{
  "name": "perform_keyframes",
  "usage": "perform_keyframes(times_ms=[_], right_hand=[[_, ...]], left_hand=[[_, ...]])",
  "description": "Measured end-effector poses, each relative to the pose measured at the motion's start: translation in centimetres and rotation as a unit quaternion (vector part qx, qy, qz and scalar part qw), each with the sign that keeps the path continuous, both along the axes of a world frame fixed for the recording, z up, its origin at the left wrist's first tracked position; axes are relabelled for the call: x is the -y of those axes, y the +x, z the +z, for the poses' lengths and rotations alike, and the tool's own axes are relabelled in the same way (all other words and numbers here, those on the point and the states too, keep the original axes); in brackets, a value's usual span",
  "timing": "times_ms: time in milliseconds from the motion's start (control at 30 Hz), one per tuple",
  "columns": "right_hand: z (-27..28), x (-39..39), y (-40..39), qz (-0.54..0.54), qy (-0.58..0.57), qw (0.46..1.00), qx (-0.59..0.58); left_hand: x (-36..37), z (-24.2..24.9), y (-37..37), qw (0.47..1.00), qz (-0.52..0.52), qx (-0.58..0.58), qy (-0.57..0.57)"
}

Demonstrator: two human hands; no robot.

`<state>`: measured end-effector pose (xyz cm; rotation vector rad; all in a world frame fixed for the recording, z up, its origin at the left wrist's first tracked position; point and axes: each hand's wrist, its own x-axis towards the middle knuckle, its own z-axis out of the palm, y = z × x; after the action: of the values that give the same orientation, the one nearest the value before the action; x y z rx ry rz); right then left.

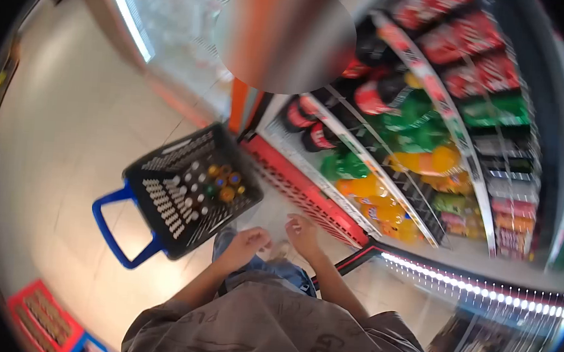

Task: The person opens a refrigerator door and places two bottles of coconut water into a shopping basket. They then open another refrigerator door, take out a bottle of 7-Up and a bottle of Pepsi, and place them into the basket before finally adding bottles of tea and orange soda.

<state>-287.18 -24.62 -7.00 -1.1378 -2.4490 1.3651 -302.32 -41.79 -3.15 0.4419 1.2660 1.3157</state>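
My left hand point(250, 242) is in front of my body, its fingers curled in and nothing visible in them. Close by on the right, my right hand point(301, 234) has loosely bent fingers, somewhat apart, and I see nothing in it. A dark plastic shopping basket point(159, 161) with a blue handle point(111, 236) stands on the floor, left of and beyond my left hand. Inside it are several bottles point(226, 178) with white, orange and brown tops, too small to tell apart. Neither hand touches the basket.
At right an open cooler holds cola bottles point(321, 136), green bottles point(416, 123), orange drink bottles point(384, 206) and red can packs point(461, 41). A red grille point(300, 193) runs along its base. A lit glass-door cooler point(174, 31) stands ahead; red display boxes point(43, 316) sit lower left.
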Motion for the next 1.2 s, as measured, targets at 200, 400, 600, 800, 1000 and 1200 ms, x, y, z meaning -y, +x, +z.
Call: perform_keyframes(times_ms=[200,400,600,800,1000,1200], right_hand=[[10.3,-0.2,4.0,-0.115,-0.007,0.993,0.001],[11.4,-1.2,9.5,-0.211,0.017,0.975,-0.070],[10.8,-2.1,11.3,-0.231,-0.005,0.970,-0.078],[14.0,-6.9,10.2,-0.215,-0.046,0.962,-0.162],[13.5,-7.1,7.0,-0.155,-0.052,0.972,-0.170],[10.8,-2.2,5.8,-0.094,-0.110,0.978,-0.151]], left_hand=[[-5.6,5.1,2.8,0.986,-0.161,-0.014,0.040],[-12.1,8.8,3.9,0.960,-0.250,-0.072,0.102],[-13.4,11.3,6.4,0.957,-0.235,-0.095,0.141],[-8.3,5.5,6.6,0.990,-0.095,0.095,0.044],[-7.8,7.1,0.5,0.998,0.018,0.034,0.052],[-17.2,13.2,-6.2,0.970,0.109,-0.144,0.161]])
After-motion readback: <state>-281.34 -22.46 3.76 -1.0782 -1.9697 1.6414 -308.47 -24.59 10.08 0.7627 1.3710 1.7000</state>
